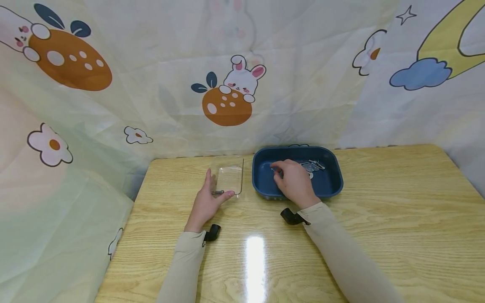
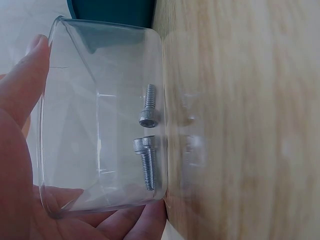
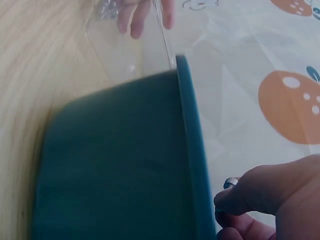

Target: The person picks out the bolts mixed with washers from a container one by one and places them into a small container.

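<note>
In the head view, my left hand holds a clear plastic box by its near left part, thumb and fingers on different sides. Three silver socket-head screws lie inside that box in the left wrist view. My right hand is over the dark blue bin, with its fingers bent. In the right wrist view, its thumb and finger pinch a small piece with a silver, round head, a screw, beside the bin's rim. Most of this screw is hidden by the fingers.
Small metal pieces and a pale round piece lie in the bin's right part. Bin and box stand side by side near the back edge of the wooden table. A printed cloth hangs behind them.
</note>
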`<state>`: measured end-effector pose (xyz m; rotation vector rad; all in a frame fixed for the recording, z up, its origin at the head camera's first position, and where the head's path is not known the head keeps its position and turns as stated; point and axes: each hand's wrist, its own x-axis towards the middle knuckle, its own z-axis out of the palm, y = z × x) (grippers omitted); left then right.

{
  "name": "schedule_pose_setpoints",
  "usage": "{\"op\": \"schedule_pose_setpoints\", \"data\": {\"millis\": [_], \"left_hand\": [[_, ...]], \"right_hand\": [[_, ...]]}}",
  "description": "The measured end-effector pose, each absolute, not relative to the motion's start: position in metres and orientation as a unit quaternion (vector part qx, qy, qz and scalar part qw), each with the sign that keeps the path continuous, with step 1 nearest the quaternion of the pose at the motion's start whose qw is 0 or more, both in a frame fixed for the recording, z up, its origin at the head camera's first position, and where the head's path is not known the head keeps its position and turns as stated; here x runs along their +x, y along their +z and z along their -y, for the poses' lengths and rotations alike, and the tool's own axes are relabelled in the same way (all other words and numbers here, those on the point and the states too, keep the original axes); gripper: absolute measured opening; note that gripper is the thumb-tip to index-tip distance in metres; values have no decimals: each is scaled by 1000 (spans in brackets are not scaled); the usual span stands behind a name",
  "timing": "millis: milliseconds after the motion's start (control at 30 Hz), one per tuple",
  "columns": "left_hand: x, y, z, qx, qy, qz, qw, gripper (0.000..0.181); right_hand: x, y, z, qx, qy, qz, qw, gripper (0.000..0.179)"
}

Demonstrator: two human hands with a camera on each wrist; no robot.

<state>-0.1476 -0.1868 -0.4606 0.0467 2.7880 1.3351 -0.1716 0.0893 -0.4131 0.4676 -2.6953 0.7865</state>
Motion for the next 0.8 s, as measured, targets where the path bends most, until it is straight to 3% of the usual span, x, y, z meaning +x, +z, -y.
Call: {"op": "schedule_pose_setpoints", "data": {"millis": [800], "left_hand": [[-145, -456, 185, 8, 442, -896, 31, 107]], "right_hand": [[-162, -418, -34, 203, 280, 923, 171, 19]]}}
